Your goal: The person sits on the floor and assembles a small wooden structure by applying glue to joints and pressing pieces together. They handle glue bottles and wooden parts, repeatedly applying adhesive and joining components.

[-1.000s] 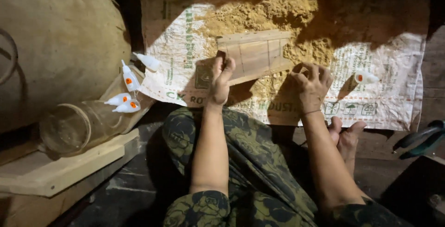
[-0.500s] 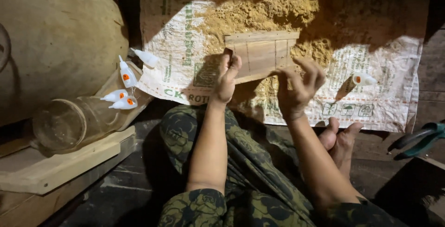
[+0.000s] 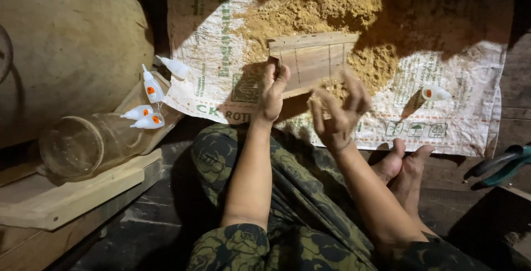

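A flat rectangular wooden board on yellow sawdust is grasped at its left end by the left hand; the right hand, blurred, is raised nearby with fingers loosely spread, nothing held.

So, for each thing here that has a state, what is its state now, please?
Wooden board: flat on sawdust, held by left hand.
Right hand: raised, fingers spread, empty.
Glass jar: on its side.
Small bottle: lying on sack.
Four bottles: capped, piled near the jar.
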